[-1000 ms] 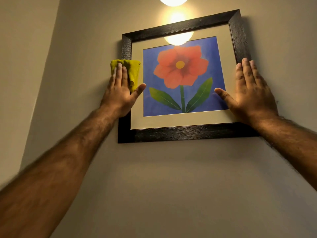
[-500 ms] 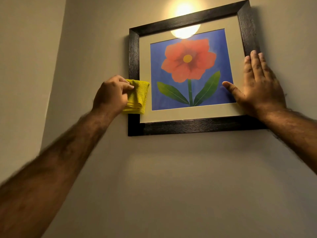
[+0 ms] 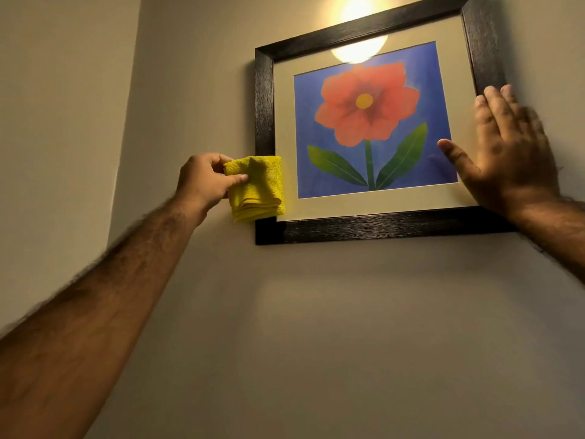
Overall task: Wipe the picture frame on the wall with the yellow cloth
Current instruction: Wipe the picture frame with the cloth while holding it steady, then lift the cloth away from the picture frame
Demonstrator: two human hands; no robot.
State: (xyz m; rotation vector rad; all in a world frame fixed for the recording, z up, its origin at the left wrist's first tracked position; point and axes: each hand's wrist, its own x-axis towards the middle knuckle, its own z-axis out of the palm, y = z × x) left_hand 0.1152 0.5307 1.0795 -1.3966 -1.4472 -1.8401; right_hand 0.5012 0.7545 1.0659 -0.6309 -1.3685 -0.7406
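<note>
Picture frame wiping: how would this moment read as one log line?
left hand: grips yellow cloth on picture frame left rail, low | right hand: flat, open, steadying right side

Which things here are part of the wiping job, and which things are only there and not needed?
Part of the job:
- yellow cloth, folded, pinched in the left hand against the frame's left side
- picture frame, dark, on the wall
- right hand, flat on the frame's right side

Only there:
- lamp glow above the frame
- wall

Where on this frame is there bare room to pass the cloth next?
Free: the frame's top and bottom rails, plus the upper left rail. Crowded: lower left, where the left hand holds the cloth, and the right rail under the right hand.
</note>
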